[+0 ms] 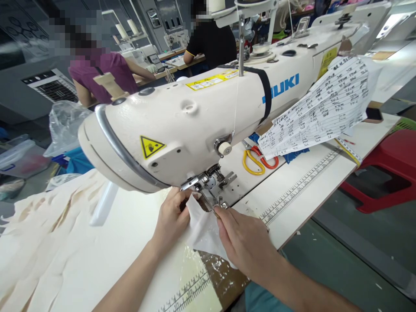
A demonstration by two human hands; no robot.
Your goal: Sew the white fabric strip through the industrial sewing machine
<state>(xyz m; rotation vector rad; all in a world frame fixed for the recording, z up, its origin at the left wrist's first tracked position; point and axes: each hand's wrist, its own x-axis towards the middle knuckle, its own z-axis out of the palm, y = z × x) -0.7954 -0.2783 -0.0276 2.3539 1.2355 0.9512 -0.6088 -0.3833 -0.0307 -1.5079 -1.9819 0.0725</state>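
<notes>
A piece of thin white fabric (203,229) hangs over the front edge of the sewing machine's bed, below the presser foot area (203,182). My left hand (173,216) is closed on the fabric's left upper edge, its fingertips partly hidden under the machine head. On the other side, my right hand (243,238) pinches at the fabric's right edge, close to the metal plate (229,184). A slim metal part (208,199) runs toward the right fingertips; whether the hand holds it I cannot tell. The white sewing machine (195,117) stands over both hands.
Scissors (253,162) with yellow and red handles lie behind the needle area. Handwritten paper sheets (318,108) lean against the machine. Cream fabric pieces (42,234) spread across the left table. A red stool (390,169) stands at right. Two people sit farther back.
</notes>
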